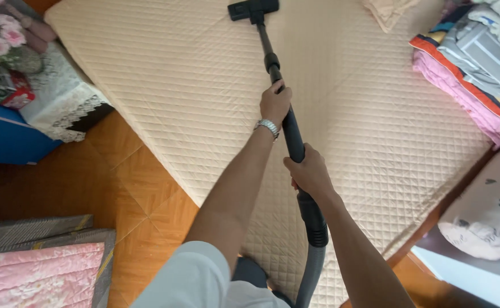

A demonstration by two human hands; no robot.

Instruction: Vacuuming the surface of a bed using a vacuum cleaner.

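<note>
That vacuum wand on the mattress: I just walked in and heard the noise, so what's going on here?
A person is running a vacuum over a quilted beige mattress. The left hand grips the black wand higher up; the right hand holds it lower, near the hose. The floor head rests on the mattress at its far end. Folded bedding is piled on the mattress's right side.

- The left hand [275,104], a metal watch [268,128] at its wrist, grips the black vacuum wand [291,132] higher up.
- The right hand [308,173] clasps the wand lower, above the grey hose [311,268].
- The vacuum head [252,9] rests on the quilted beige mattress [175,80].
- Folded blankets [472,63] lie at the mattress's right edge.
</note>
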